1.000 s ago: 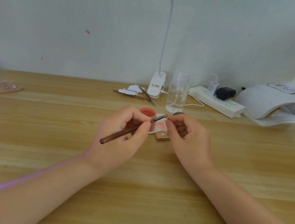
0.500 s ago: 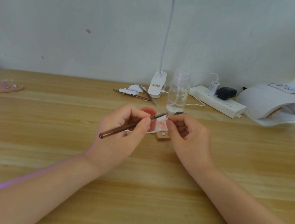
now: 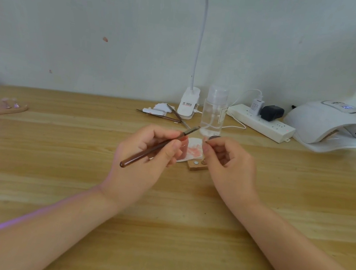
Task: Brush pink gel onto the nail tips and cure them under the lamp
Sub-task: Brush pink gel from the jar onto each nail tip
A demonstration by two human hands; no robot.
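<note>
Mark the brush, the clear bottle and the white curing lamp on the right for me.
brush (image 3: pixel 148 153): head view, middle of the brown handle.
clear bottle (image 3: pixel 212 114): head view, middle of its transparent body.
curing lamp (image 3: pixel 322 121): head view, top of its white dome.

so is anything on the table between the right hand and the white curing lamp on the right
Nothing visible. From the right hand to the curing lamp the wooden table is bare; the power strip lies further back, beside the lamp.
</note>
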